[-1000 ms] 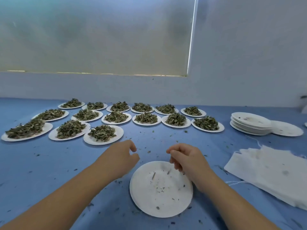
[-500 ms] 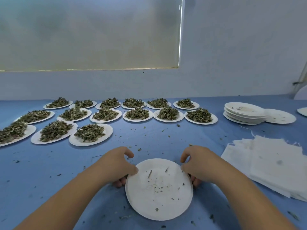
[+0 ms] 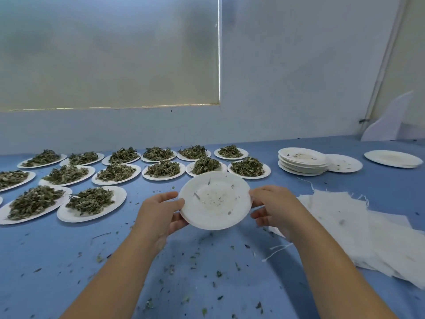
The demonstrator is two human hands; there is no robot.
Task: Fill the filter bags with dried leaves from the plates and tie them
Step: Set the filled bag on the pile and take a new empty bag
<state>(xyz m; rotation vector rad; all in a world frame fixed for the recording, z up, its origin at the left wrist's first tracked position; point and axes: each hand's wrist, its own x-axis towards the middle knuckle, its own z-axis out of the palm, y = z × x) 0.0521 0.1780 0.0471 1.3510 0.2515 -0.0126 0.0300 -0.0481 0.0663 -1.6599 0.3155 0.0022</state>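
left hand (image 3: 161, 214): clamped on left rim of emptied plate, thumb on top, fingers underneath
right hand (image 3: 274, 209): clamped on right rim of same plate, thumb on top edge, fingers curled below
emptied plate (image 3: 215, 200): white, held off the desk between both hands, tilted toward camera, only leaf crumbs inside
filled plates (image 3: 90, 203): rows of white plates heaped with dried leaves, left and centre of desk, behind and left of the held plate
filter bags (image 3: 358, 231): loose white pile lying flat on desk, right of right hand, strings trailing at the edges
empty plate stack (image 3: 302, 161): far right, two single plates just beside it
desk (image 3: 69, 261): blue surface, leaf bits scattered on the near part
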